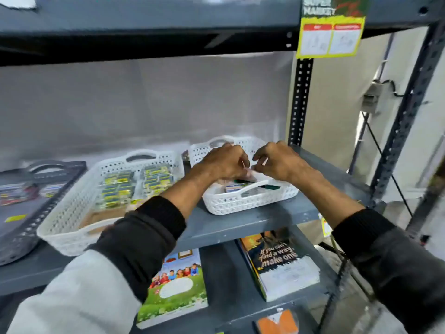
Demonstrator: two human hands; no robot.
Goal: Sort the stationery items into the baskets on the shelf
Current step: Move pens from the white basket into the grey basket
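A: Both hands over the small white basket point(243, 201). Left hand point(225, 162) curled, fingers down inside it; right hand point(279, 160) pinching something small and pale between them. What it is, can't tell, too blurred.

B: Advice for the step?

A: Lower the piece flat beside the small boxes point(234, 188) under the left hand, release only once it rests. The basket sits near the shelf point(240, 225) edge, so don't push it outward.

B: Any readable text?

A: Tag point(332, 27) above the right hand: "SUPER MARKET". Book point(279, 259) below the right forearm: "If you can't find a way, make one". Larger basket point(72, 213) left of the left hand holds yellow-green packs point(134, 184), print illegible.
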